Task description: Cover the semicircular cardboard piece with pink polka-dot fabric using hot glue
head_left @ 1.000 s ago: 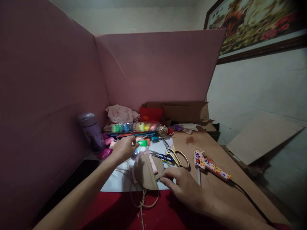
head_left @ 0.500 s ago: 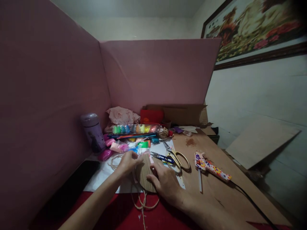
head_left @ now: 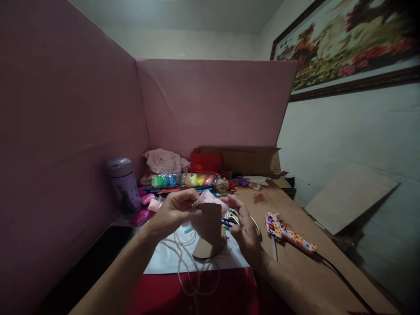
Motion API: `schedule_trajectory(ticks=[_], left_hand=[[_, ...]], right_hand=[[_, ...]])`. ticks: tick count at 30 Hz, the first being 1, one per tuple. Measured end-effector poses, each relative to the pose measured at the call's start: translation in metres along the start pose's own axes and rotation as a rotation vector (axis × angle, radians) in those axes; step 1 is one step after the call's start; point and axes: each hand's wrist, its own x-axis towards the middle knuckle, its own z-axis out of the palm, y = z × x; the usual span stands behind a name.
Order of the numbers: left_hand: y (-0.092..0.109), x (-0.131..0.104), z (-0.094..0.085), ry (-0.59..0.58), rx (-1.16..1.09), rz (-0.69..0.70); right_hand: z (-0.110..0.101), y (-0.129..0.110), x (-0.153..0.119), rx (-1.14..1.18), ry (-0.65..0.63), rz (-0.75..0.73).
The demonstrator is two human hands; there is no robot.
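Note:
A piece of brown cardboard (head_left: 210, 227) stands tilted up between my hands, its lower part flaring out over white paper. Spotted pink-and-white cloth (head_left: 210, 197) shows along its top edge and behind it. My left hand (head_left: 180, 209) is closed, pinching the upper left edge of the cardboard. My right hand (head_left: 244, 229) is open beside the right edge, fingers apart and curved. Its fingertips are close to the cloth; whether they touch it I cannot tell. Loose loops of twine (head_left: 183, 249) lie beneath and in front. Scissors (head_left: 229, 223) are partly hidden behind my right hand.
A flower-patterned glue gun (head_left: 288, 232) with a cord lies on the brown board (head_left: 315, 267) at the right. Packs of coloured clay (head_left: 183, 180) and a ball of twine (head_left: 221, 185) are at the back. A purple bottle (head_left: 124, 186) stands left, near a dark flat object (head_left: 95, 258).
The cardboard has been raised and turned upright, bringing the spotted cloth into view at its top. My left hand has moved up with it; my right hand has moved right and its fingers have spread.

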Motion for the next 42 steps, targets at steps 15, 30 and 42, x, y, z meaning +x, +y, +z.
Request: schedule_trajectory(ticks=[15, 30, 42], left_hand=[[-0.073, 0.007, 0.003, 0.245, -0.31, -0.12], [-0.069, -0.003, -0.005, 0.141, -0.664, -0.192], [-0.079, -0.006, 0.006, 0.016, -0.588, -0.19]], right_hand=[[0.014, 0.026, -0.004, 0.276, -0.121, 0.379], [0.011, 0.019, -0.011, 0.033, -0.219, 0.259], [0.006, 0.018, -0.009, -0.228, -0.048, 0.125]])
